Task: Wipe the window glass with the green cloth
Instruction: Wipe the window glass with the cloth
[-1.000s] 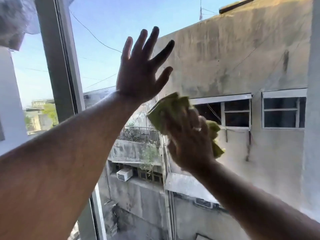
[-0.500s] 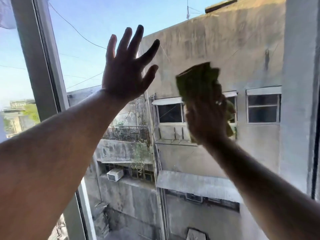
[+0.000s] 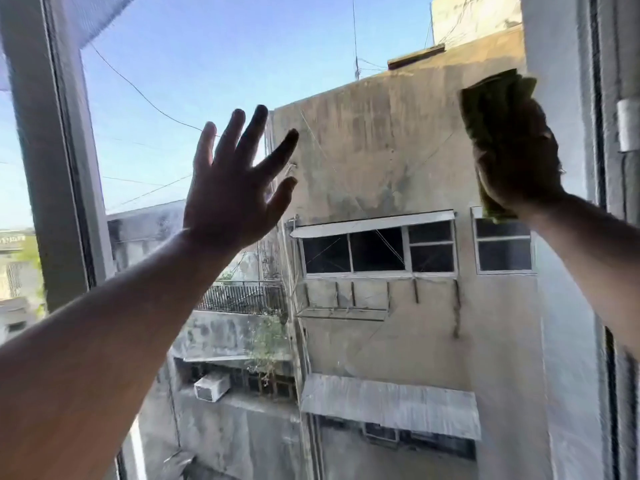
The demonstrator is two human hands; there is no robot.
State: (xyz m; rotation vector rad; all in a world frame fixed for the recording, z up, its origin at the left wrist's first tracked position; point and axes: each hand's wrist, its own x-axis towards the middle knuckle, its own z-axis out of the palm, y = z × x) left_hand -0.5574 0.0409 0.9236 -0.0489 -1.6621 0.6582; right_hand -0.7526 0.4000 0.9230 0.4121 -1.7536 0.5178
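The window glass (image 3: pixel 381 150) fills most of the head view, with a stained concrete building behind it. My left hand (image 3: pixel 235 192) rests flat on the glass left of centre, fingers spread, holding nothing. My right hand (image 3: pixel 519 161) presses the folded green cloth (image 3: pixel 491 95) against the glass at the upper right, close to the right frame. The cloth shows above my fingers, and a small corner sticks out below my palm.
A grey vertical window frame (image 3: pixel 52 161) stands at the left. The right frame (image 3: pixel 616 81) carries a small metal fitting (image 3: pixel 627 124). Outside, wires cross the sky, with balconies and an air conditioner below.
My right hand has swept the cloth up and to the right, from the middle of the pane to near the right frame. My left hand stays flat on the glass.
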